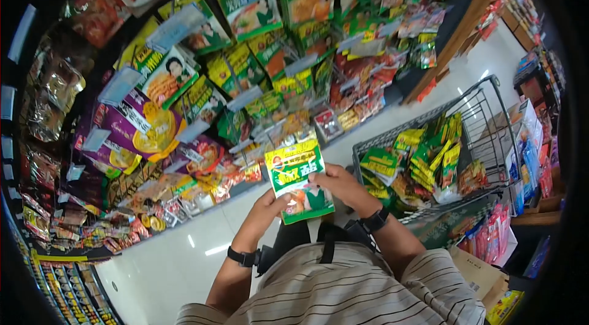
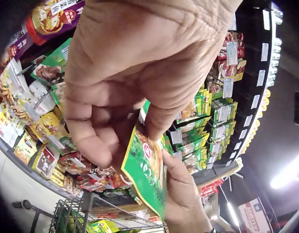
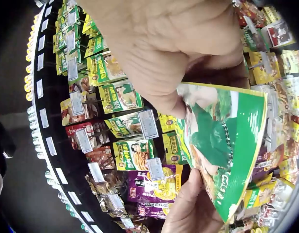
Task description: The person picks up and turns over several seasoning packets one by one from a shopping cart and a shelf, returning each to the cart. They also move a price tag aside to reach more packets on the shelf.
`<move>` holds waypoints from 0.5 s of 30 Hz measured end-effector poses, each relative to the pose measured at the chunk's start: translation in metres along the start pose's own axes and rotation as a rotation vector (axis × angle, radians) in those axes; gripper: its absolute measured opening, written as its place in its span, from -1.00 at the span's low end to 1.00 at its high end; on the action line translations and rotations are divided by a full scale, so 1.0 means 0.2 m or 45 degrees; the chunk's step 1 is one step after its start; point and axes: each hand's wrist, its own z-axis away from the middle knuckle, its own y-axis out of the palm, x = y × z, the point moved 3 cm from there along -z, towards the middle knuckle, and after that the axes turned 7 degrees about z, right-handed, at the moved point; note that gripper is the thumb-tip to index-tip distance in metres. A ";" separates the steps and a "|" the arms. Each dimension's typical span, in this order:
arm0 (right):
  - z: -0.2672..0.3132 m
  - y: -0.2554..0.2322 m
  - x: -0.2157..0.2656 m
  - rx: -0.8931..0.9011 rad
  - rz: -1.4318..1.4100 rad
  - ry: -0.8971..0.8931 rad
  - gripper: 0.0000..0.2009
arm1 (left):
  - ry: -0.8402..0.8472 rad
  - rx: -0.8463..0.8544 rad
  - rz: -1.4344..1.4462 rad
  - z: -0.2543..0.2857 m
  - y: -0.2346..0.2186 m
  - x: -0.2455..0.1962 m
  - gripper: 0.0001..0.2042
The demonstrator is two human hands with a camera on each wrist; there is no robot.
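A green and yellow seasoning packet [image 1: 299, 179] with a white band is held up in front of the body in the head view. My left hand [image 1: 265, 210] pinches its left edge, thumb on the front face. On the opposite edge my right hand [image 1: 347, 187] pinches it too, thumb over the front. From the left wrist the packet [image 2: 145, 167] shows edge-on, its green lower part tilted, fingers curled behind it. In the right wrist view the packet [image 3: 222, 141] faces the camera, showing a figure in green, with the right thumb [image 3: 164, 99] at its edge.
Hanging racks of similar packets [image 1: 251, 67] fill the shelf ahead, with purple packets [image 1: 138, 122] to the left and price tags along the rails. A wire shopping cart [image 1: 491, 116] holding several green and yellow packets [image 1: 423, 156] stands at the right. Below lies glossy white floor [image 1: 165, 270].
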 end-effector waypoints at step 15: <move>-0.04 0.01 0.21 0.146 0.183 -0.221 -0.69 | 0.395 -0.223 0.031 0.06 0.02 -0.20 -0.65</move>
